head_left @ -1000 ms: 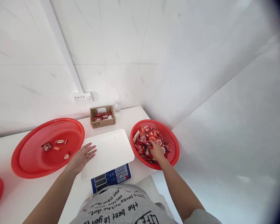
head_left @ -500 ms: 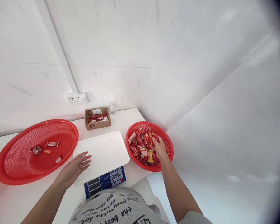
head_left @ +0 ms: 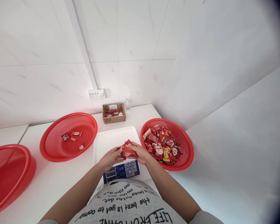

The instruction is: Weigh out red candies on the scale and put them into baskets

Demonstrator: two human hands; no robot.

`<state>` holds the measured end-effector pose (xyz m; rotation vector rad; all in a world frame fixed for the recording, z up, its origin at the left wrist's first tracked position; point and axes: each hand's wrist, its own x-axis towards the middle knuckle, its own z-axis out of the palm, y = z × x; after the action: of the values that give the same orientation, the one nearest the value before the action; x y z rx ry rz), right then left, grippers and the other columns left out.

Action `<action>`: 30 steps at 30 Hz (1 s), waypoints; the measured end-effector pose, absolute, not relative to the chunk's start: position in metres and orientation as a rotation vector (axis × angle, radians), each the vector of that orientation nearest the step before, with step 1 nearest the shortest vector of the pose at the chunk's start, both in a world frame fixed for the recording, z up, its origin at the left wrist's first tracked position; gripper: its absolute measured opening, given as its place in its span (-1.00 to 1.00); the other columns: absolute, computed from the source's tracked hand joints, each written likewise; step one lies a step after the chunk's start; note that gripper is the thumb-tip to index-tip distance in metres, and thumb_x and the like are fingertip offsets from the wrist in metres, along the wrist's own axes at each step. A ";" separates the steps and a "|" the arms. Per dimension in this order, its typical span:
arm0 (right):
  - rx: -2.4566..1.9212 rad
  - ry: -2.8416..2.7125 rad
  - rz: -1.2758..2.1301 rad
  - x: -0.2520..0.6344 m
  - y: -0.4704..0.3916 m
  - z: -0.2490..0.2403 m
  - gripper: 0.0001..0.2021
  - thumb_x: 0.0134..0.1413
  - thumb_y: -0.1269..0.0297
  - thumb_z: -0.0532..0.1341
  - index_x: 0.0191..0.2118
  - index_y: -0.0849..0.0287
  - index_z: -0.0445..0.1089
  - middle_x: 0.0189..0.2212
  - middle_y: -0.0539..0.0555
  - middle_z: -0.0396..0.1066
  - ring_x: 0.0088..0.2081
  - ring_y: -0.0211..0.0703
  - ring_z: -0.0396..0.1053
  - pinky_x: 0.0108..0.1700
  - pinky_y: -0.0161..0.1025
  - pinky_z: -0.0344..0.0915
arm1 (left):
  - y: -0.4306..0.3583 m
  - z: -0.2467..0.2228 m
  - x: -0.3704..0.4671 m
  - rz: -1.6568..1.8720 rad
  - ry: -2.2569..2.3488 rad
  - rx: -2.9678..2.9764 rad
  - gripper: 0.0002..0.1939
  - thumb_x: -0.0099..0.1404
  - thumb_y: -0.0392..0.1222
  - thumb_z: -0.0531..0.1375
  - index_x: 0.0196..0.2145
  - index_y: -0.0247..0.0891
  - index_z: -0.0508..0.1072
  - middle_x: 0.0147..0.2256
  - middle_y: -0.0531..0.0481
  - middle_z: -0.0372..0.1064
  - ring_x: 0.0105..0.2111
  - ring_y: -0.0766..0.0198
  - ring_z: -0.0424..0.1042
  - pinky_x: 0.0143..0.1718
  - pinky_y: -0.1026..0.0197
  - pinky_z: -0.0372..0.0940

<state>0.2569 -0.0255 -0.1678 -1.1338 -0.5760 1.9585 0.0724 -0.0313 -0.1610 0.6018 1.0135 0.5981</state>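
Both my hands meet over the front of the white scale pan [head_left: 107,136]. My left hand [head_left: 109,159] pinches the left edge of a red packet with gold print [head_left: 128,151]. The packet's right side is gripped by my right hand [head_left: 140,153], thumb on top. Whether the packet is one piece or has something inside, I cannot tell. Just right of my hands, a red mesh basket [head_left: 188,155] holds a heap of wrapped candies [head_left: 160,144], mostly red with one yellow.
A blue scale keypad [head_left: 128,169] faces me below the pan. To the left, a red basket [head_left: 48,141] holds several wrapped pieces, and another red basket [head_left: 11,183] is cut by the frame. Behind stand a cardboard box [head_left: 114,119] of red packets and a clear plastic bottle [head_left: 128,104].
My right hand has left the candy basket and come over the scale with the red packet. My left hand has moved right and closed on it too. The view has shifted left.
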 end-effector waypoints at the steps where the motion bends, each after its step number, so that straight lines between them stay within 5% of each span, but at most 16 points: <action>1: -1.138 -0.614 1.996 0.248 -0.026 -0.169 -0.73 -0.03 0.19 0.26 -0.17 0.12 0.34 -0.29 0.02 0.47 -0.37 -0.25 0.45 -0.41 -0.31 0.43 | -0.031 -0.164 0.072 0.602 1.026 0.610 -0.65 0.15 -0.05 0.26 -0.17 -0.29 0.37 -0.14 -0.17 0.43 -0.24 0.23 0.45 -0.12 0.15 0.30; 6: -1.274 -0.599 1.867 0.236 -0.021 -0.174 -0.66 0.00 0.21 0.24 -0.07 0.06 0.25 -0.22 0.01 0.42 -0.35 -0.28 0.44 -0.32 -0.27 0.43 | -0.029 -0.176 0.056 0.721 1.217 0.533 -0.76 0.19 -0.14 0.22 -0.22 -0.30 0.34 -0.26 -0.10 0.46 -0.40 0.34 0.45 -0.32 0.29 0.33; 12: -1.310 -0.605 1.715 0.241 -0.016 -0.184 -0.46 -0.03 0.33 0.22 0.11 0.03 0.10 -0.20 0.03 0.37 -0.27 -0.28 0.42 -0.05 -0.20 0.35 | -0.022 -0.180 0.044 0.854 1.346 0.519 -0.80 0.21 -0.18 0.20 -0.23 -0.31 0.35 -0.27 -0.12 0.46 -0.43 0.37 0.45 -0.30 0.28 0.36; 17: -1.465 -0.977 1.502 0.243 -0.020 -0.195 -0.35 -0.08 0.39 0.17 0.19 0.02 0.03 -0.19 0.01 0.38 -0.20 -0.23 0.38 -0.03 -0.17 0.31 | -0.021 -0.190 0.040 0.762 1.654 1.113 -0.58 0.23 -0.17 0.13 0.04 -0.30 0.25 -0.03 -0.25 0.35 -0.14 0.13 0.43 -0.09 0.02 0.32; 21: -1.622 -1.273 1.305 0.247 -0.024 -0.201 -0.34 -0.06 0.38 0.13 0.22 0.05 0.01 -0.31 -0.04 0.38 -0.30 -0.23 0.36 -0.08 -0.16 0.31 | -0.025 -0.209 0.036 0.499 1.783 2.072 -0.48 0.23 -0.13 0.12 0.14 -0.20 0.23 0.24 -0.20 0.00 0.22 -0.06 0.01 0.17 -0.14 -0.02; 24: -1.601 -1.334 1.253 0.250 -0.028 -0.203 -0.34 -0.08 0.41 0.13 0.21 0.05 0.04 -0.23 -0.01 0.39 -0.23 -0.22 0.36 -0.03 -0.17 0.27 | -0.026 -0.222 0.036 0.204 1.687 2.347 -0.49 0.27 -0.07 0.08 0.16 -0.17 0.23 0.26 -0.16 -0.02 0.26 -0.08 -0.11 0.19 -0.18 -0.10; 30: -1.567 -1.314 1.274 0.266 -0.033 -0.199 -0.43 -0.11 0.40 0.18 0.12 0.09 0.20 -0.02 0.06 0.32 -0.05 -0.17 0.31 0.07 -0.15 0.22 | -0.023 -0.220 0.039 0.067 1.734 2.474 -0.50 0.30 -0.04 0.01 0.17 -0.20 0.23 0.22 -0.20 0.06 0.18 -0.10 0.07 0.10 -0.09 0.09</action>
<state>0.2661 -0.0326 -0.1988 -1.5668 -1.3139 1.2742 0.0387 -0.0230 -0.2196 2.4743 1.7339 0.0674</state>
